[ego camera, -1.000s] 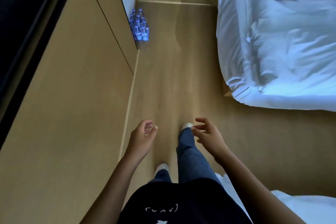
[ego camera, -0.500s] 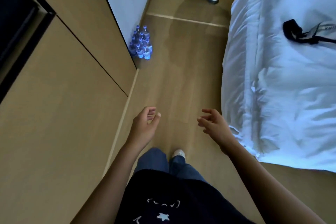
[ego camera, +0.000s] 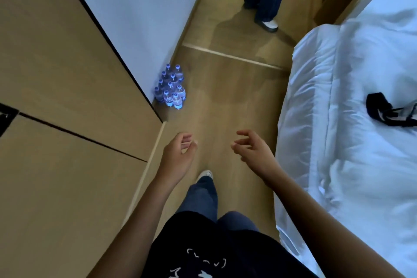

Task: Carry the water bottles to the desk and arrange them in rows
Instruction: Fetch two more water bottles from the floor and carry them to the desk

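Both hands held out over wooden floor (ego camera: 225,101), holding nothing: left hand (ego camera: 178,156) loosely curled, right hand (ego camera: 252,151) with relaxed, spread fingers. Water bottles (ego camera: 170,89) clustered upright on floor ahead, against white wall (ego camera: 140,7), well apart from hands.

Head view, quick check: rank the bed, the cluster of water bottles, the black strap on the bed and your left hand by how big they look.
1. bed, largest by far.
2. left hand, though its nearness to the camera inflates it.
3. black strap and cluster of water bottles look alike in size; I won't rank them.
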`<state>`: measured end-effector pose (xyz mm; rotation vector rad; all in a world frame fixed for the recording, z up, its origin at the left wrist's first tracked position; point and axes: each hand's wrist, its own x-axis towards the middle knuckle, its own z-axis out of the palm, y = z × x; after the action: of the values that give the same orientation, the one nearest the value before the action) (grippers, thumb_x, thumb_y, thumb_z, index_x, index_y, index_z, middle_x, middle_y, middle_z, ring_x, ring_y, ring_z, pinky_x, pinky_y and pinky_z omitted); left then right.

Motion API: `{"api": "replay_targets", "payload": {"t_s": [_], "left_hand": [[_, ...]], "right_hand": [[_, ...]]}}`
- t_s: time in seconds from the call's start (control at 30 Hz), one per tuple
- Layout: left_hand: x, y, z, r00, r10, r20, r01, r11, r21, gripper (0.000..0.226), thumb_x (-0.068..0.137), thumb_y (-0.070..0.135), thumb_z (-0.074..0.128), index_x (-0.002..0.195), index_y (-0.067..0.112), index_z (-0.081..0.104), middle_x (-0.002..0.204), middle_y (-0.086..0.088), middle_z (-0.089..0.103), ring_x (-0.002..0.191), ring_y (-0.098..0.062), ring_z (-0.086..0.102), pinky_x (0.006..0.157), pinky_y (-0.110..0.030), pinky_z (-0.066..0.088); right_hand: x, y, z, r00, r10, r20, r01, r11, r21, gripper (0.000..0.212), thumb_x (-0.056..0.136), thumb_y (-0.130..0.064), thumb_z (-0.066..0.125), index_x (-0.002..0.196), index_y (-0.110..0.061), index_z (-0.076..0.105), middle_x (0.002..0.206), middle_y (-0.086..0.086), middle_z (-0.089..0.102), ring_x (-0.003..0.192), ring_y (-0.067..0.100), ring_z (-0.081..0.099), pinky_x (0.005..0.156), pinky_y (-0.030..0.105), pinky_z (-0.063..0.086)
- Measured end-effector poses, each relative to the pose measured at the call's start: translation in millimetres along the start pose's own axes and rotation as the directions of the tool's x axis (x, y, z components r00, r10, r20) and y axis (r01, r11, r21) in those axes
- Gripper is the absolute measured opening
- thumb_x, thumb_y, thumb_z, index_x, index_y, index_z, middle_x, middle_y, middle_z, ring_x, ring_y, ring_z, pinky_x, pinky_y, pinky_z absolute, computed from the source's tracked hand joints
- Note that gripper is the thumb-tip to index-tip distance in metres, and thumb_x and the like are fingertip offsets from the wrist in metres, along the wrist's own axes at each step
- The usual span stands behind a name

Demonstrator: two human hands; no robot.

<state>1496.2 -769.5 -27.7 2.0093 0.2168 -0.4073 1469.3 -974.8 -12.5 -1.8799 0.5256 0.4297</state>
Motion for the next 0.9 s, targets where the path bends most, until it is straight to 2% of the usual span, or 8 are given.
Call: {"api": "replay_targets", "payload": {"t_s": [0.2,0.3,0.4,0.5,0.6,0.67,0.77,0.9], "left_hand": [[102.8,56.4,-16.0,0.996,0.042,-0.081,-0.041,0.999,0.017,0.023,0.096,0.019,0.06,0.119,0.015,0.06,0.112,0.005,0.061,0.09,0.009,0.055,0.069,0.006,0.037],[140.6,77.3,-13.2,0.995,0.031,-0.098,-0.03,0.999,0.015,0.026,0.096,0.017,0.06,0.121,0.012,0.06,0.111,0.005,0.061,0.096,-0.006,0.06,0.075,-0.002,0.04],[176.7,95.3,-2.9,0.992,0.008,-0.124,-0.011,1.0,-0.02,0.025,0.095,0.016,0.061,0.12,0.01,0.06,0.11,0.002,0.063,0.103,-0.013,0.061,0.087,-0.02,0.043],[217.1,117.3,16.4,0.981,-0.053,-0.187,0.04,0.997,-0.07,0.021,0.095,0.017,0.06,0.115,0.016,0.06,0.111,0.002,0.064,0.103,-0.012,0.061,0.084,-0.022,0.043],[251.5,146.3,41.9,0.964,-0.1,-0.247,0.073,0.991,-0.116,0.023,0.094,0.011,0.06,0.116,0.011,0.061,0.11,-0.001,0.063,0.102,-0.015,0.061,0.084,-0.02,0.042],[270.0,161.8,57.0,0.963,-0.126,-0.236,0.1,0.988,-0.121,0.026,0.094,0.011,0.06,0.12,0.007,0.06,0.113,-0.002,0.063,0.104,-0.015,0.06,0.088,-0.018,0.042],[294.4,174.5,70.3,0.951,-0.164,-0.262,0.123,0.978,-0.166,0.028,0.096,0.015,0.059,0.123,0.009,0.058,0.118,-0.004,0.062,0.109,-0.015,0.059,0.098,-0.027,0.043],[315.7,171.6,68.0,0.896,-0.238,-0.374,0.157,0.959,-0.235,0.025,0.097,0.018,0.059,0.121,0.011,0.058,0.118,0.0,0.06,0.1,-0.009,0.058,0.088,-0.015,0.043]], "right_hand": [[85.2,-54.7,-33.8,1.0,-0.001,0.021,0.002,1.0,-0.022,0.041,0.095,-0.032,0.064,0.133,-0.026,0.05,0.112,-0.005,0.064,0.097,0.008,0.064,0.07,0.018,0.049],[121.1,-74.8,-46.6,0.997,0.035,0.065,-0.035,0.999,-0.001,0.042,0.095,-0.027,0.064,0.134,-0.023,0.05,0.114,-0.001,0.064,0.1,0.013,0.064,0.078,0.026,0.054],[158.8,-96.0,-57.9,0.99,0.041,0.132,-0.039,0.999,-0.016,0.042,0.095,-0.023,0.064,0.134,-0.021,0.051,0.117,0.004,0.064,0.103,0.02,0.064,0.092,0.039,0.054],[206.8,-119.9,-81.7,0.979,0.037,0.199,-0.032,0.999,-0.029,0.042,0.095,-0.022,0.063,0.136,-0.02,0.05,0.119,0.006,0.063,0.107,0.023,0.063,0.095,0.041,0.053],[257.8,-148.3,-115.4,0.962,0.034,0.27,-0.006,0.995,-0.101,0.042,0.096,-0.023,0.062,0.136,-0.02,0.05,0.119,0.005,0.063,0.108,0.022,0.062,0.1,0.044,0.051],[287.5,-165.5,-132.2,0.951,0.04,0.306,0.006,0.989,-0.148,0.042,0.096,-0.025,0.063,0.136,-0.022,0.05,0.119,0.003,0.063,0.109,0.021,0.062,0.102,0.045,0.05],[328.0,-183.9,-146.1,0.935,0.022,0.355,0.056,0.977,-0.207,0.043,0.095,-0.025,0.063,0.136,-0.023,0.05,0.119,0.002,0.063,0.11,0.02,0.061,0.102,0.046,0.049],[371.1,-209.3,-142.1,0.908,0.015,0.419,0.113,0.954,-0.278,0.042,0.094,-0.024,0.064,0.135,-0.022,0.052,0.118,0.003,0.064,0.107,0.02,0.063,0.1,0.039,0.051]]}}
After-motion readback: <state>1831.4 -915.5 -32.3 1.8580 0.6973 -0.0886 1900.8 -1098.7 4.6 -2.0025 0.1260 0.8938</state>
